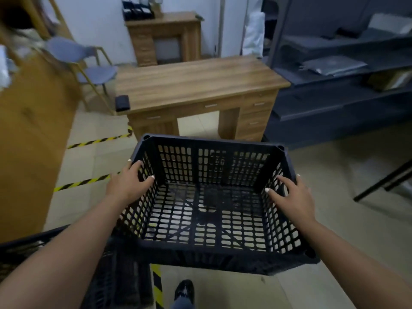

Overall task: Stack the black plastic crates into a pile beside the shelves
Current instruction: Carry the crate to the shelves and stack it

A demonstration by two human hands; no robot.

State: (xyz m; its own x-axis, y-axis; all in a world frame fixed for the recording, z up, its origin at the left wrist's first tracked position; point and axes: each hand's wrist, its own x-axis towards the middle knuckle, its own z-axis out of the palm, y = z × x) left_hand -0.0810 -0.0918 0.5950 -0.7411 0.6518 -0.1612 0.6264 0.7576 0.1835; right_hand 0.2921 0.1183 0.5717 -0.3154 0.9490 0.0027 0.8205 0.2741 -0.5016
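Note:
An empty black plastic crate (207, 248) with slotted walls is held up in front of me, above the tiled floor. My left hand (128, 182) grips its left rim, thumb inside the wall and fingers outside. My right hand (292, 197) grips the right rim the same way. Another black crate (26, 248) shows at the lower left, partly hidden by my left arm. The dark grey shelves (338, 70) stand at the right.
A wooden desk (196, 85) stands straight ahead, left of the shelves, with a small black object at its near left corner. A grey chair (89, 63) is behind it. Yellow-black floor tape (93, 141) crosses the tiles. My shoe (184, 291) is below the crate.

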